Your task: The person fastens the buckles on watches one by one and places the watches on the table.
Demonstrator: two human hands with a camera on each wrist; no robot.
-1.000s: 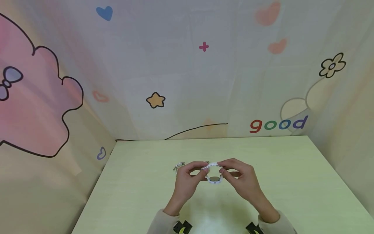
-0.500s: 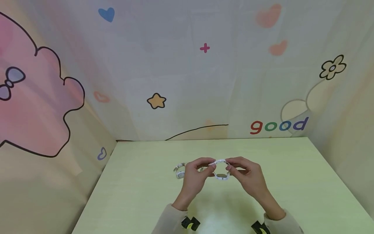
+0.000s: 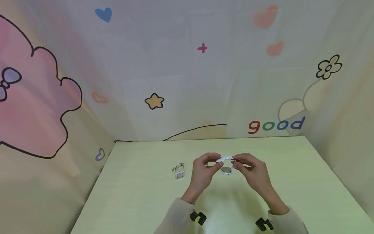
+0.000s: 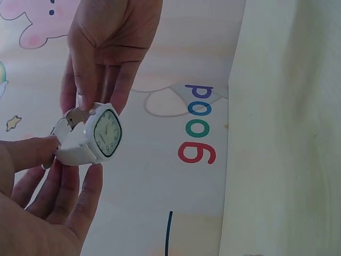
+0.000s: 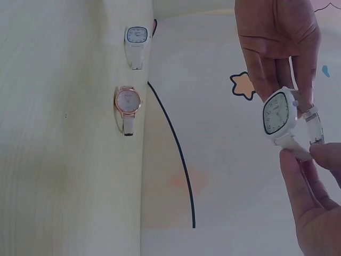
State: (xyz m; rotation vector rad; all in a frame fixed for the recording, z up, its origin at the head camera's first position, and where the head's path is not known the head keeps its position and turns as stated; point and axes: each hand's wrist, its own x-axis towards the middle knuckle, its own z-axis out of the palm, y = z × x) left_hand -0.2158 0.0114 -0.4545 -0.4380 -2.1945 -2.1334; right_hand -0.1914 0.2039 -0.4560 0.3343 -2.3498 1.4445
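My left hand (image 3: pixel 204 172) and right hand (image 3: pixel 252 170) together hold a white wristwatch (image 3: pixel 226 171) above the table, its strap bent into a loop. In the left wrist view, the left thumb and fingers pinch the strap, and the rounded-square dial (image 4: pixel 108 133) faces away from the palm. The right hand (image 5: pixel 314 213) pinches the other side of the strap in the right wrist view, near the buckle (image 5: pixel 315 141). A second white watch (image 3: pixel 179 174) rests on the table left of the left hand. Beyond it, a watch with a rose-gold rim (image 5: pixel 128 101) shows in the right wrist view.
The pale table (image 3: pixel 140 195) meets a printed curtain (image 3: pixel 181 74) at its back edge, with more curtain along both sides. Small dark wrist-camera mounts (image 3: pixel 198 217) sit at the cuffs.
Both hands have shifted right and slightly farther away, carrying the held watch with them. The second white watch, partly covered by the left hand before, is now fully visible.
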